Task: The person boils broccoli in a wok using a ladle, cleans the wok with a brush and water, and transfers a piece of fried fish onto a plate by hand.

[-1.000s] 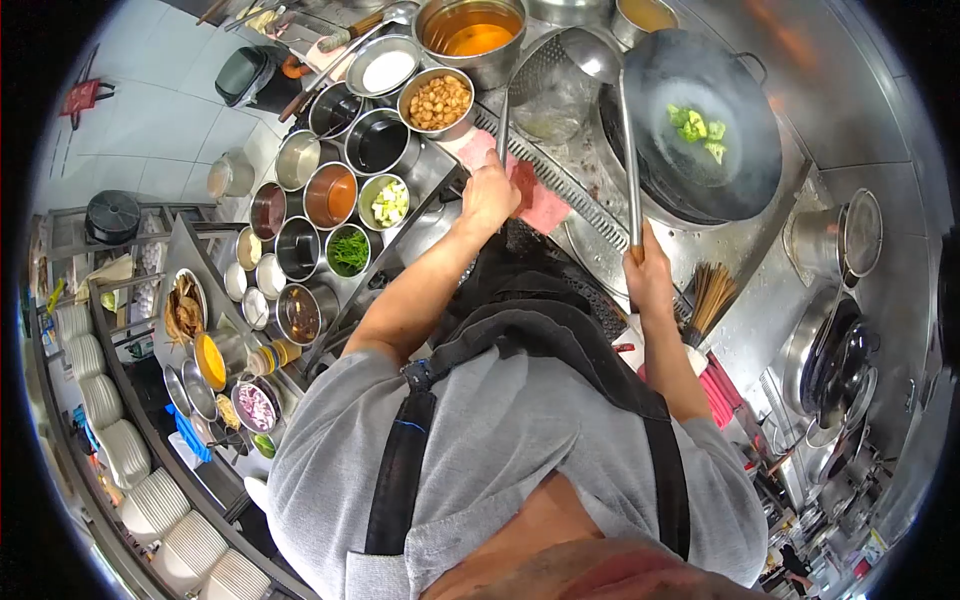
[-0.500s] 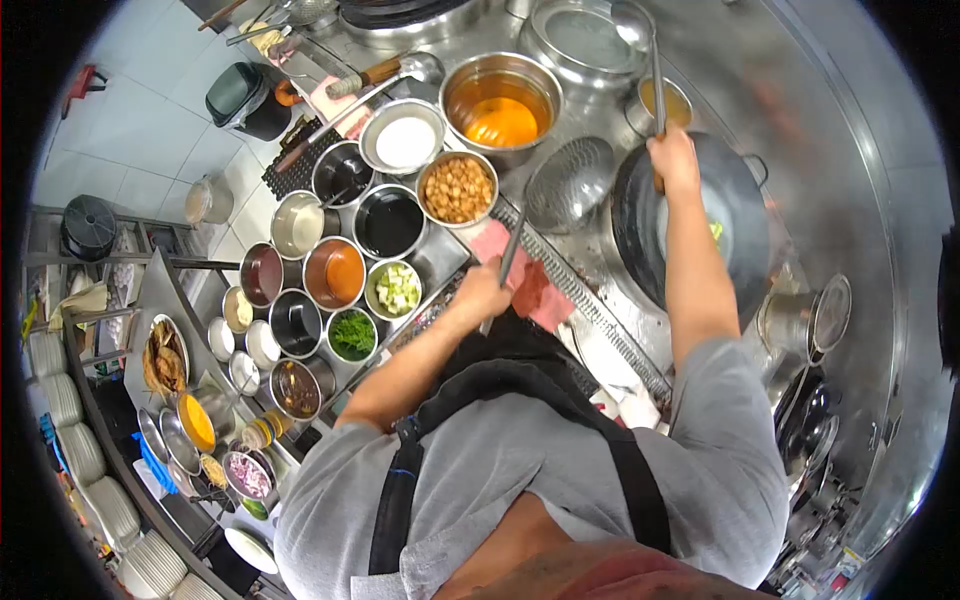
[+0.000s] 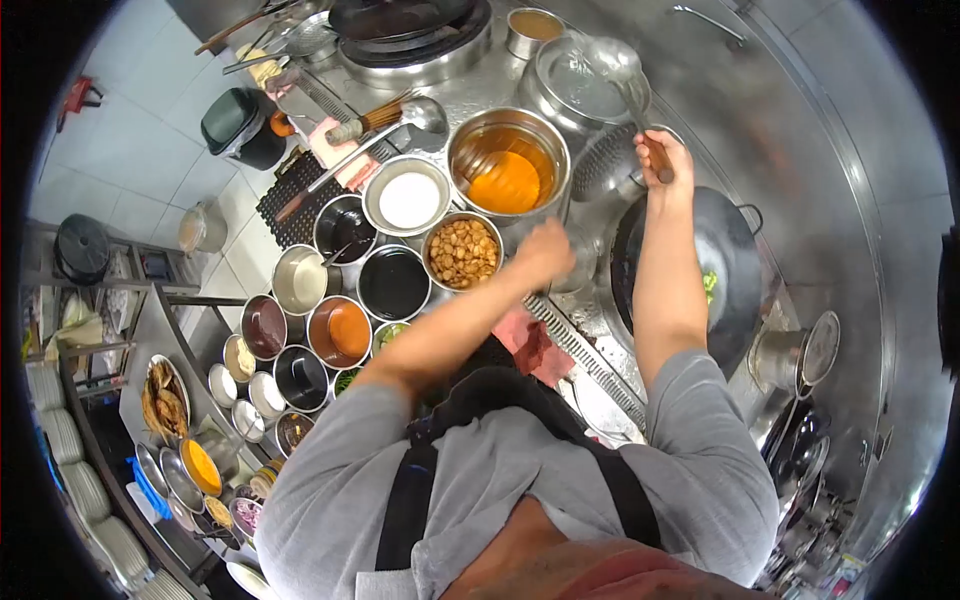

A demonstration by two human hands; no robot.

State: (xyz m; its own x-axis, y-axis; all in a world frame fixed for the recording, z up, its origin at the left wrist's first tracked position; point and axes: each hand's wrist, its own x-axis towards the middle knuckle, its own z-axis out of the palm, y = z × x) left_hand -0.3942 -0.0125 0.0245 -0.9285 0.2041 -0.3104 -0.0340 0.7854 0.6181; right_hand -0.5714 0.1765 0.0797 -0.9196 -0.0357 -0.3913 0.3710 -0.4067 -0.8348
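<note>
In my right hand (image 3: 665,158) is a ladle (image 3: 640,105), gripped by its wooden handle end, its metal bowl raised over a round lidded metal pot (image 3: 585,85). My right forearm crosses above the dark wok (image 3: 740,235), where a few green pieces (image 3: 710,285) show. My left hand (image 3: 547,252) is smeared by motion just right of a pot of brown cubes (image 3: 463,252); what its fingers hold, if anything, does not show. A perforated skimmer (image 3: 603,162) lies behind the right wrist. Above my left hand stands a pot of orange liquid (image 3: 562,170).
Several metal pots of sauces stand at left, including a black one (image 3: 393,284) and an orange one (image 3: 340,330). A white-filled bowl (image 3: 410,200) and another ladle (image 3: 425,115) sit behind them. A metal grate (image 3: 590,355) and pink cloth (image 3: 530,345) lie in front.
The view has shifted, so the pots sit lower. My left hand has left the counter's front edge and moved forward. The skimmer has moved to the right. My right hand still grips the ladle.
</note>
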